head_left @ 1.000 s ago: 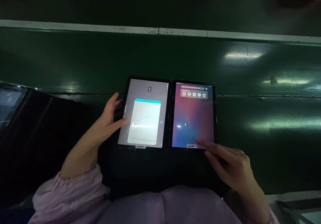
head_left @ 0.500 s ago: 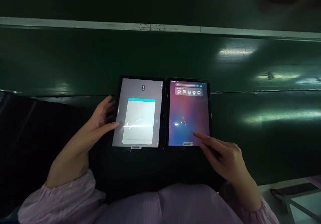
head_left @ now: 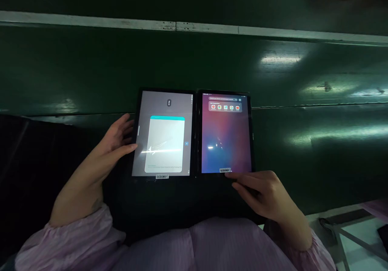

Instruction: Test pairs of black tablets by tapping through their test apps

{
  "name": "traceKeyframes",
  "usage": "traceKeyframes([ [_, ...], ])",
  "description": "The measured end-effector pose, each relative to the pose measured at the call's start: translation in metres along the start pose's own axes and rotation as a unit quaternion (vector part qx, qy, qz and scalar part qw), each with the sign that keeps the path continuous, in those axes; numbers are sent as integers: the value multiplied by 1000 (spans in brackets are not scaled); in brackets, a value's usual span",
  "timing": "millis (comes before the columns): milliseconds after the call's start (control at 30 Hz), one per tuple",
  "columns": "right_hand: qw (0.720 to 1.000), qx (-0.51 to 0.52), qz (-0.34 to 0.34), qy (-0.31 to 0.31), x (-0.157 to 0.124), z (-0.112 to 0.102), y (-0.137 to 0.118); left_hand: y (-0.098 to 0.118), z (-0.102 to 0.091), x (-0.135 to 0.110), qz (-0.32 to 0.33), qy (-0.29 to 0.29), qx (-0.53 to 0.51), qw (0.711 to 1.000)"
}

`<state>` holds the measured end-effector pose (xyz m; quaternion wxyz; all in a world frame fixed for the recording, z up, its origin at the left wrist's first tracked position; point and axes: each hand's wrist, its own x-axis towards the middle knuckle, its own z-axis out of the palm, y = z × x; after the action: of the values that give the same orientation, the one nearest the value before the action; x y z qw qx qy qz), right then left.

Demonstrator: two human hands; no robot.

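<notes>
Two tablets (head_left: 163,133) (head_left: 226,133) lie side by side, almost touching, near the front edge of a glossy dark-green surface (head_left: 303,73). A white strip (head_left: 176,26) runs across it farther off.

State of the screens: the left tablet shows a white card (head_left: 166,145) with a teal top band over a grey background. The right tablet shows a home screen with a search bar and a short row of app icons (head_left: 225,107); no app is open on it. Each has a barcode label (head_left: 161,176) (head_left: 225,170) at its near edge.

Left grip (head_left: 117,135): open, fingers spread, fingertips at the left tablet's left edge, holding nothing. Right grip (head_left: 260,192): loosely curled, fingers at the right tablet's near edge, not closed on it. Lilac sleeves (head_left: 60,242) show below.
</notes>
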<state>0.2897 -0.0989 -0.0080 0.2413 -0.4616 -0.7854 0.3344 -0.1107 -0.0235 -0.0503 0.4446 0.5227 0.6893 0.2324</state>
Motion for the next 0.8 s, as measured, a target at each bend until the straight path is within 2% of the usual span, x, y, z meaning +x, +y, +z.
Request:
traceKeyframes([
  [133, 997, -45, 53, 44, 1, 1, 3, 4, 0, -1, -1, 3, -16, 1000],
  [233, 995, -48, 50, 75, 2, -1, 2, 8, 1, -1, -5, 1, -20, 1000],
  [467, 995, -40, 18, 85, 3, -3, -3, 13, 4, -1, 1, -3, -5, 1000],
  [800, 995, -41, 26, 91, 1, -3, -2, 14, -1, -3, -14, -34, 4, 999],
])
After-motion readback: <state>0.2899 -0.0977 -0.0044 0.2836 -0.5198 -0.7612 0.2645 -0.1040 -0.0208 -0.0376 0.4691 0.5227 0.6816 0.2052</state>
